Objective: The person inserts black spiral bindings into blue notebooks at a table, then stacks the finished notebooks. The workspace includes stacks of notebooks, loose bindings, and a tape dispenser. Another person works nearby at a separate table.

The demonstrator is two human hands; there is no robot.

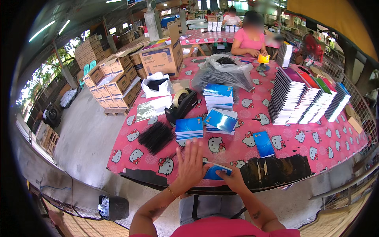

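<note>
At the table's near edge, my right hand (235,179) grips a small notebook with a blue cover (213,172), thumb on top of it. My left hand (191,162) is open, its fingers stretched out and pointing away from me. Its thumb comes up to the notebook's left end; whether it touches is hard to tell. Just beyond my left hand stands a stack of blue notebooks (189,127). A pile of black spiral binding coils (155,137) lies to its left. One blue notebook (263,144) lies alone to the right of my hands.
Further back are more blue notebook stacks (221,120), a tape dispenser (182,106), and a clear plastic bag (225,73) of black coils. Tall notebook stacks (290,96) line the right side. Cartons (162,59) stand back left. A person (249,39) works across the table.
</note>
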